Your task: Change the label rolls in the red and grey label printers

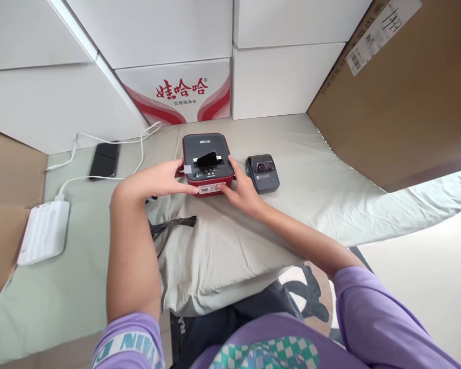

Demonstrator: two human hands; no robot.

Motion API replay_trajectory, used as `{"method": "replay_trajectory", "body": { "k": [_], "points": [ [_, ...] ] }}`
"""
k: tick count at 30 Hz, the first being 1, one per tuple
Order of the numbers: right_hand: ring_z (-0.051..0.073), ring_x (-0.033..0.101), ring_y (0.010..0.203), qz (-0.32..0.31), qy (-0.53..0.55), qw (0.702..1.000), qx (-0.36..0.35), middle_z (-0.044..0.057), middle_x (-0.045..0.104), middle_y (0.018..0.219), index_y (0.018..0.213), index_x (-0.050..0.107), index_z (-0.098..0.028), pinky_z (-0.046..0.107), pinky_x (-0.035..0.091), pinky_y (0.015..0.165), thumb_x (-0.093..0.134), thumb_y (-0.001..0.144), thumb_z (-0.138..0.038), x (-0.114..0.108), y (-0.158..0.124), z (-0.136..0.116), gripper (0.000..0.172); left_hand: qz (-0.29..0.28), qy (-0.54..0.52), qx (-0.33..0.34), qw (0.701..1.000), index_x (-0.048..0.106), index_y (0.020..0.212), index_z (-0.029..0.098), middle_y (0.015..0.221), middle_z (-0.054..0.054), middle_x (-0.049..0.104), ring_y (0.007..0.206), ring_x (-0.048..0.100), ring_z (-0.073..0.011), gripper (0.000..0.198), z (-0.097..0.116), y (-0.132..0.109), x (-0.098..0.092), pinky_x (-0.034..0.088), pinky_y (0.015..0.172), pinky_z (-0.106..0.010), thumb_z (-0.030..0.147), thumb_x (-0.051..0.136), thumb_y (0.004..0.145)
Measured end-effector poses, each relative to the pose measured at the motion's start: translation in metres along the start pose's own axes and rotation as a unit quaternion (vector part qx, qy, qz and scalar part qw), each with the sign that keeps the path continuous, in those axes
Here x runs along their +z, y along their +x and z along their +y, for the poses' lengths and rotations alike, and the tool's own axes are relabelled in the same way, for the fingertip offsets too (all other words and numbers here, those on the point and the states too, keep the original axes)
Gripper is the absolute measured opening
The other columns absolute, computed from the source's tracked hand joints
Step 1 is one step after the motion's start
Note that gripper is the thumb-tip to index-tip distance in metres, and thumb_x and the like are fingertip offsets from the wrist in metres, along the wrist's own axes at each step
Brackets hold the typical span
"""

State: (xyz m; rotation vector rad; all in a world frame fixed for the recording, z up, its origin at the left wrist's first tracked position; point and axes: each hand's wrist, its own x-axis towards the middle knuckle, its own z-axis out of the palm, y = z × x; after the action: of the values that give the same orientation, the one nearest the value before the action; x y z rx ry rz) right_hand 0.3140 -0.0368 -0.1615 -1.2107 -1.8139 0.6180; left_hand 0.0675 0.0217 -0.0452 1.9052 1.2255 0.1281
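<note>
A black label printer with a red body (pixel 206 144) rests on the cloth-covered surface in front of me. A dark strip sticks up from the slot in its top, and a white sticker with print runs along its front. My left hand (pixel 165 178) grips its left side, thumb at the front edge. On the opposite side my right hand (pixel 243 190) closes around it, with the thumb near the sticker. Just right of it lies a smaller dark grey portable printer (pixel 268 183), untouched, with a dark piece showing in its top.
White boxes (pixel 284 82) and a red-and-white carton (pixel 180 92) stand along the back. A large brown cardboard box (pixel 403 113) stands at right. On the left lie a black phone (pixel 104 160), a white power bank (pixel 46 230) with white cables, and a black cable (pixel 163 228).
</note>
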Motion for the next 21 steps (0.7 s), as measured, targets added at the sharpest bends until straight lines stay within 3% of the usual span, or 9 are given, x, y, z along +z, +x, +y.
{"method": "replay_trajectory", "body": {
  "k": [5,8,12,15,19,21],
  "points": [
    [0.033,0.041,0.158,0.031,-0.022,0.999,-0.035,0.018,0.036,0.173,0.17,0.016,-0.019,0.053,0.039,0.128,0.054,0.102,-0.059,0.005,0.037,0.009,0.087,0.124,-0.032,0.042,0.991,0.059,0.146,0.028,0.138,-0.007,0.072,0.127,0.069,-0.0332,0.085,0.001,0.01,0.002,0.054,0.111,-0.043,0.054,0.087,0.07],
    [0.031,0.038,0.16,0.03,-0.034,0.998,-0.036,0.017,0.033,0.174,0.17,0.014,-0.018,0.053,0.037,0.13,0.051,0.103,-0.058,0.016,0.057,0.022,0.086,0.167,-0.06,0.053,0.983,0.057,0.145,0.023,0.14,-0.009,0.071,0.126,0.069,-0.031,0.083,-0.006,0.022,0.009,0.053,0.111,-0.041,0.054,0.084,0.073],
    [0.031,0.04,0.159,0.008,-0.027,0.999,-0.024,0.02,0.034,0.173,0.169,0.013,-0.014,0.052,0.037,0.13,0.054,0.103,-0.047,0.03,0.067,0.034,0.084,0.152,-0.07,0.02,0.986,0.059,0.141,0.02,0.139,-0.012,0.072,0.125,0.068,-0.0318,0.081,-0.015,0.031,0.013,0.054,0.109,-0.043,0.059,0.083,0.074],
    [0.03,0.034,0.162,0.003,-0.027,0.999,-0.018,0.02,0.029,0.175,0.169,0.01,-0.013,0.054,0.034,0.131,0.054,0.101,-0.037,0.035,0.068,0.031,0.084,0.134,-0.07,0.014,0.988,0.059,0.141,0.019,0.141,-0.013,0.071,0.128,0.067,-0.0323,0.082,-0.019,0.03,0.01,0.053,0.11,-0.044,0.063,0.082,0.075],
    [0.03,0.008,0.17,0.037,-0.09,0.995,-0.017,0.024,0.011,0.179,0.169,0.007,-0.007,0.056,0.023,0.135,0.051,0.102,-0.031,0.029,0.045,-0.001,0.084,0.101,-0.029,0.006,0.994,0.059,0.144,0.023,0.147,-0.012,0.068,0.134,0.065,-0.0334,0.078,-0.015,0.015,0.0,0.05,0.115,-0.046,0.061,0.079,0.079],
    [0.031,0.003,0.17,0.012,-0.139,0.989,-0.044,0.023,0.009,0.18,0.169,0.014,-0.005,0.056,0.018,0.137,0.048,0.103,-0.033,0.025,0.018,-0.022,0.08,0.119,-0.001,-0.027,0.993,0.062,0.14,0.026,0.149,-0.011,0.067,0.138,0.063,-0.0355,0.071,-0.005,-0.001,-0.003,0.05,0.116,-0.047,0.061,0.079,0.08]
  ]
}}
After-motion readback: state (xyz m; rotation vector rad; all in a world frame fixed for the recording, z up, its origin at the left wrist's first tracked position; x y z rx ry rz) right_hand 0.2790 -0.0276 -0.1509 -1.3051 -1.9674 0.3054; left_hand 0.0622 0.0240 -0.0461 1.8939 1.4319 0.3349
